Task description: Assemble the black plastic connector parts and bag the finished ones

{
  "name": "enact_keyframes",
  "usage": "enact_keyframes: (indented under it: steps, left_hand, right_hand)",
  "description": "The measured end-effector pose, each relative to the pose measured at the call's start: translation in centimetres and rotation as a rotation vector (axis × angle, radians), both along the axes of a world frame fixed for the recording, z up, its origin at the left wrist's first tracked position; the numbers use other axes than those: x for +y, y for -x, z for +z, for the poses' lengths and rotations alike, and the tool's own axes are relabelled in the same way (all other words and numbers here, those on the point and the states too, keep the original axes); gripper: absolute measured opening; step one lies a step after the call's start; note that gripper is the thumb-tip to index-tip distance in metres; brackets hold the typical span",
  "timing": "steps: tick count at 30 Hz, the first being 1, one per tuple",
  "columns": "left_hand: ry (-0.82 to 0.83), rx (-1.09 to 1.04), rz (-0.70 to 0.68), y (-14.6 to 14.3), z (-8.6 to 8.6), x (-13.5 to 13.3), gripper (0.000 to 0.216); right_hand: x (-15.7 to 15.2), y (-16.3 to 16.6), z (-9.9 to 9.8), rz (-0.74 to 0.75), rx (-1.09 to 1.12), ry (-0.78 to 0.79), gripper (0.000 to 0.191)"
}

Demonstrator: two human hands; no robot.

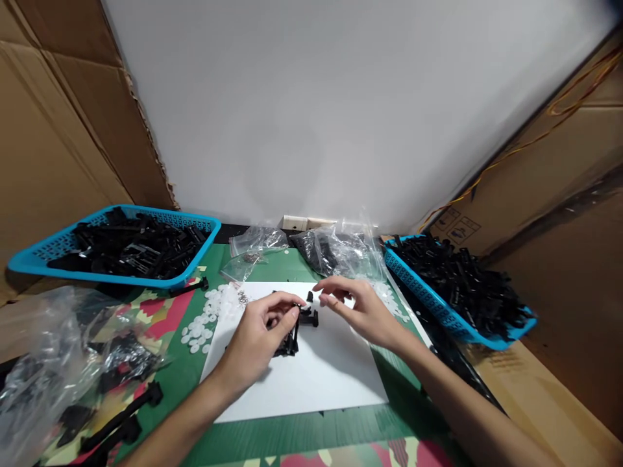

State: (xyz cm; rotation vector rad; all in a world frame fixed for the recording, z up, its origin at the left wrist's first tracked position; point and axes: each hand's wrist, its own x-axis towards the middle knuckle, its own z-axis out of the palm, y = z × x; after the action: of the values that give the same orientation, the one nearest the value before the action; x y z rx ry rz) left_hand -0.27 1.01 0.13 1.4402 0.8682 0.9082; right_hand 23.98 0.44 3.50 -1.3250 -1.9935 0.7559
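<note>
My left hand (263, 337) is closed around a black plastic part (291, 338), holding it upright over a white sheet (316, 383) in the middle of the table. My right hand (357, 310) hovers just to the right of it, thumb and forefinger pinched near the part's top end (308, 316); whether they hold anything small I cannot make out. A scatter of small white washers (202, 324) lies at the sheet's left edge, with a few small metal screws (242, 297) near them.
A blue basket (39, 256) of black plastic parts stands at the back left, another blue basket (438, 305) of black parts at the right. Clear plastic bags (335, 250) lie behind the sheet, a crumpled bag (43, 363) with black parts at the front left. Cardboard walls flank both sides.
</note>
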Motion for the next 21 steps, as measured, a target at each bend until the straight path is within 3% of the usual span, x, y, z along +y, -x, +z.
enact_keyframes:
  steps: [3,7,10,15,18,21]
  left_hand:
    - [0.035,-0.086,0.092,0.2,0.0,0.5,0.032]
    - [0.161,-0.19,0.168,0.3,0.3,0.4,0.033]
    - [0.281,-0.204,0.138,0.1,0.6,0.0,0.036]
    - [0.296,-0.21,0.101,-0.3,1.2,-0.4,0.036]
    - [0.295,-0.214,0.079,-0.5,1.8,-0.5,0.048]
    - [0.262,-0.229,0.054,-0.6,2.2,-0.7,0.074]
  right_hand:
    - [1.0,-1.7,-1.4,-0.076,-0.121,-0.057,0.02]
    - [0.9,-2.3,-3.6,-0.107,-0.122,-0.044,0.016]
    - [0.5,-1.5,-4.5,-0.067,-0.133,-0.042,0.01]
    - [0.6,-0.1,-5.1,-0.036,-0.101,-0.027,0.013]
    - [0.7,0.1,-5.1,-0.033,-0.097,-0.014,0.012]
    - [0.6,-0.2,-4.7,-0.034,-0.111,0.004,0.009]
